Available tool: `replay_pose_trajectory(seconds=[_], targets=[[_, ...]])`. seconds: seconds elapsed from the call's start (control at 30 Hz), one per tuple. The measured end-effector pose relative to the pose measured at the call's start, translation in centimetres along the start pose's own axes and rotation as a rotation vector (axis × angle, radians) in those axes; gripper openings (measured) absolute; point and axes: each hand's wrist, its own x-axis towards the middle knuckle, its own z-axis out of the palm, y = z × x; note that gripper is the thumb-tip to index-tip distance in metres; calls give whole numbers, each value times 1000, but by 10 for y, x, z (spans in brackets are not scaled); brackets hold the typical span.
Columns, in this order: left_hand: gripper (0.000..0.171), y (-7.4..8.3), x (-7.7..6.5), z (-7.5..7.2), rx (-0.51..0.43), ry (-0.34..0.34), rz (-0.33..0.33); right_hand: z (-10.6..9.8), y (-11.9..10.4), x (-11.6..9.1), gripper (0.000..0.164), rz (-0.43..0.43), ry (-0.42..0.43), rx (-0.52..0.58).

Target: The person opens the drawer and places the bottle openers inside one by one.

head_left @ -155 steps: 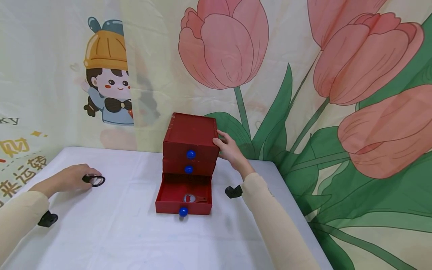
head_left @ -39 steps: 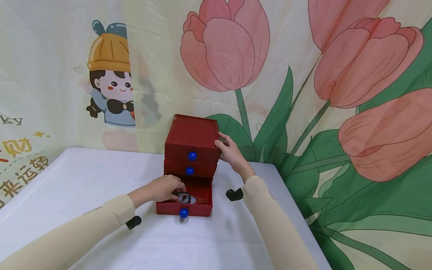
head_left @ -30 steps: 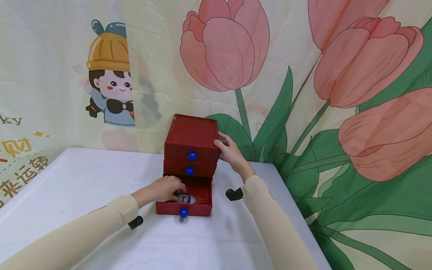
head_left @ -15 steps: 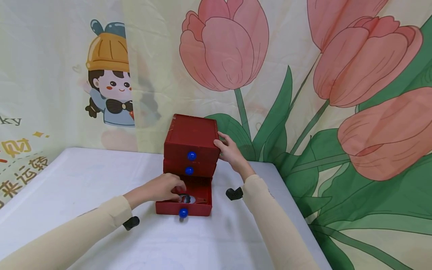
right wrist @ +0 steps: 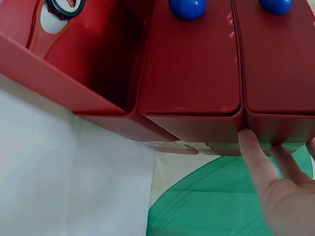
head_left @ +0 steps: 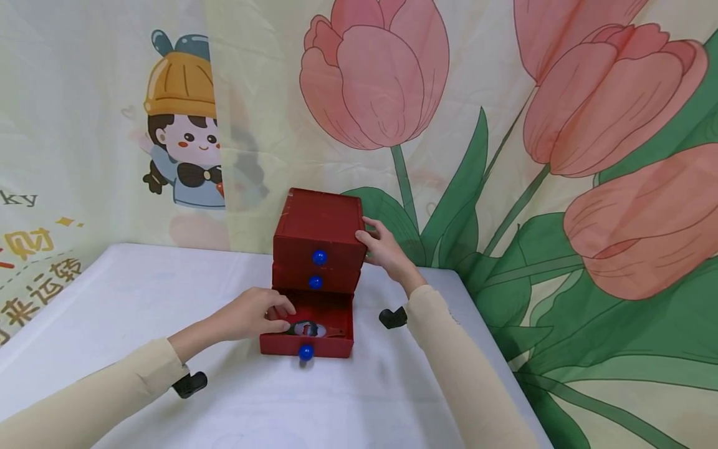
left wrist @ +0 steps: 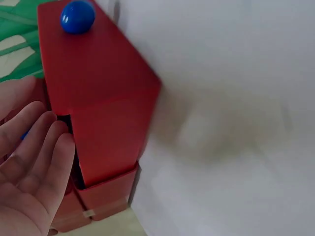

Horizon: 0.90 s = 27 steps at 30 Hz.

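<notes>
A red box [head_left: 322, 215] of stacked drawers with blue knobs stands on the table, its bottom drawer [head_left: 280, 345] pulled out. Inside that drawer lies a black thing with a round ring [right wrist: 75, 14], overlapping a red-handled thing [right wrist: 42, 43] with a pale oval head. My left hand [head_left: 249, 315] hovers at the drawer's left wall, fingers loosely extended, thumb near the black thing's end. In the left wrist view its fingers [left wrist: 61, 152] show nothing between them. My right hand [head_left: 387, 251] rests on the box's right side, straight fingertips against it.
A white cloth [head_left: 224, 399] covers the table. Behind it hangs a curtain printed with tulips [head_left: 392, 87] and a cartoon figure. Black wrist cameras sit under both sleeves. The two upper drawers are closed.
My left hand carried the black ringed thing from the table's left into the bottom drawer, let it go there and drew back leftward. My right hand has stayed on the box.
</notes>
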Motion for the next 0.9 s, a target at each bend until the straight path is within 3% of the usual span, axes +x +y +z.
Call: replay_pose_trajectory(seconds=[0.37, 0.7, 0.9], targets=[[21, 12, -30, -6, -100, 23, 25, 0, -3, -2, 63, -10, -5, -14], [31, 16, -49, -4, -190, 60, -73, 0, -1, -1, 63, -3, -10, 5], [25, 9, -62, 0, -233, 76, -196, 1, -4, -3, 63, 2, 0, -1]])
